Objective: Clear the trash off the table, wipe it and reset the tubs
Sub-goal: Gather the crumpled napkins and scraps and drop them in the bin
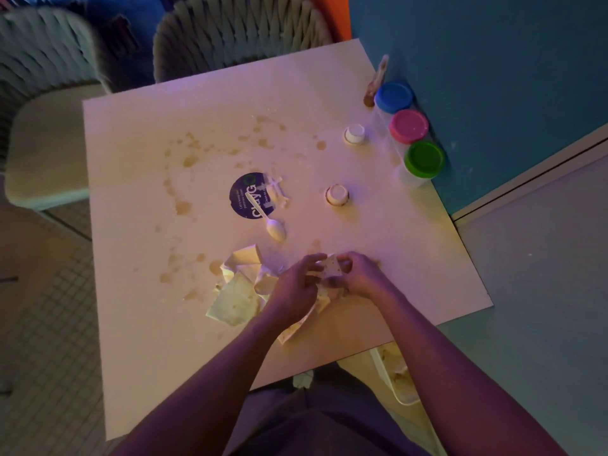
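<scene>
On the stained white table (138, 340), near its front edge, lies a heap of crumpled stained napkins (238, 294). My left hand (296, 287) and my right hand (360, 274) meet just right of the heap, and both pinch a small spotted scrap of paper (332, 269). Beyond them a white plastic spoon (269, 218) lies across a round dark sticker (246, 195). Two small white cups (337, 194) (354, 133) stand further right. Three tubs with blue (393, 97), pink (408, 126) and green (423, 158) lids line the right edge by the wall.
Brown spill spots (189, 161) cover the table's left and far part. A small brown bottle (375, 83) stands behind the blue tub. Two woven chairs (237, 31) (46, 93) stand beyond the table. A white bin (399, 376) sits below the front right corner.
</scene>
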A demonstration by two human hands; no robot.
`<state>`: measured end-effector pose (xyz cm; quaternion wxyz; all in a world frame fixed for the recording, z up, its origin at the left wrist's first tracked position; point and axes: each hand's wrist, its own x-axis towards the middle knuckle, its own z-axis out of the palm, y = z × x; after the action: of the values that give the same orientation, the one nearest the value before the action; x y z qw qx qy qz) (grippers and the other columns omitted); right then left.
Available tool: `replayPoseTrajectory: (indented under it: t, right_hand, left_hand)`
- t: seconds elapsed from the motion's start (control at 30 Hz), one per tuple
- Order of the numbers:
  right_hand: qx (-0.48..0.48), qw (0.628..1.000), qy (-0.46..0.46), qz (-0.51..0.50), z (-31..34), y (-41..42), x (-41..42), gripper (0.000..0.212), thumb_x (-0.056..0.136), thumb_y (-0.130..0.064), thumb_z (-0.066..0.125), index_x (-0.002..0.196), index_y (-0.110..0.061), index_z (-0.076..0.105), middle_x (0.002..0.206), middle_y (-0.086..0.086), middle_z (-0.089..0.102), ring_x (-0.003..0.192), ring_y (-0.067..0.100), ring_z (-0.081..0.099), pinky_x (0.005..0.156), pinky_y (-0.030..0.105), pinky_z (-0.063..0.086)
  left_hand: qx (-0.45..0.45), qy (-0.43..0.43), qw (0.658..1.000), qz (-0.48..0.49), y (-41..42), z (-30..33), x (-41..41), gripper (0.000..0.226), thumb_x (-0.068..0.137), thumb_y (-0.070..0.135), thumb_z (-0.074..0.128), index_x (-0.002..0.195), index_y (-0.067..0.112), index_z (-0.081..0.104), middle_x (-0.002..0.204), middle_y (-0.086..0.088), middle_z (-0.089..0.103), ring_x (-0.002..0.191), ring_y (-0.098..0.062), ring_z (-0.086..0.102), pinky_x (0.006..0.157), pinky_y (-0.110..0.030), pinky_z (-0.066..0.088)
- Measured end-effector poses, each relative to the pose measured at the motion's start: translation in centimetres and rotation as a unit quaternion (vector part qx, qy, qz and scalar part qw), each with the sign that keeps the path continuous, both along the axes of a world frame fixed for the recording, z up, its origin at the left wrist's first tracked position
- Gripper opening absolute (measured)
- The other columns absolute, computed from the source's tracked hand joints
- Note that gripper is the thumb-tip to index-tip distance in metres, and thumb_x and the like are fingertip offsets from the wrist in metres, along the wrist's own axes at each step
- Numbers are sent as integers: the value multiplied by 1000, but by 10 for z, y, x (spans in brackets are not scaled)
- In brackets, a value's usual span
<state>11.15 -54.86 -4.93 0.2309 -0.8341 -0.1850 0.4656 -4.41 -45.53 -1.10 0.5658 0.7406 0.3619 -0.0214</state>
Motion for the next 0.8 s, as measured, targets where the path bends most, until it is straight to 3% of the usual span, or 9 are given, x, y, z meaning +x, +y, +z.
replayPoseTrajectory:
  t: [0.07, 0.17, 0.3, 0.5, 0.63, 0.8]
  right_hand:
    - [-9, 1000, -11, 7, 1, 3, 0, 80, 61, -32, 94, 130, -12, 58, 122, 7, 67, 103, 18, 64, 88, 33, 54]
    - [-36, 998, -50, 31, -2, 7, -5, 82, 58, -40, 94, 127, -13, 59, 124, 8, 62, 109, 22, 61, 88, 28, 48]
    - [-45, 994, -90, 31, -4, 9, -15, 72, 60, -41, 92, 120, -17, 61, 123, 12, 57, 107, 25, 61, 91, 33, 49]
    - [-37, 995, -93, -11, -4, 6, -16, 74, 53, -39, 96, 114, -18, 61, 119, 9, 60, 104, 22, 61, 87, 30, 47]
    - [-50, 994, -84, -46, -3, 8, -22, 78, 50, -38, 97, 116, -18, 61, 121, 10, 59, 105, 22, 62, 91, 32, 48]
    - [-76, 993, -57, -70, -2, 13, -22, 74, 48, -40, 96, 112, -14, 68, 118, 11, 65, 104, 22, 64, 80, 28, 47]
  left_hand:
    - [76, 3, 997, 20, 9, 4, -7, 50, 86, -3, 56, 124, 29, 65, 108, 10, 72, 92, -4, 69, 86, -26, 56]
    - [170, -35, 983, 56, 29, 8, -22, 43, 82, -1, 56, 110, 27, 72, 96, 13, 73, 84, -2, 67, 80, -26, 55]
    - [303, -15, 951, 64, 63, 9, -48, 37, 82, 7, 65, 113, 27, 72, 110, 8, 70, 100, -21, 57, 86, -35, 51]
    - [259, 79, 962, 31, 87, -1, -94, 67, 72, 38, 65, 138, 37, 51, 141, 7, 47, 126, -28, 45, 105, -44, 41]
    - [179, 119, 977, 11, 85, -12, -118, 89, 75, 37, 78, 150, 41, 30, 156, 5, 30, 131, -30, 38, 105, -48, 43]
    - [166, 140, 976, 8, 90, -18, -117, 95, 79, 36, 80, 155, 35, 24, 157, 0, 34, 133, -31, 39, 104, -46, 42]
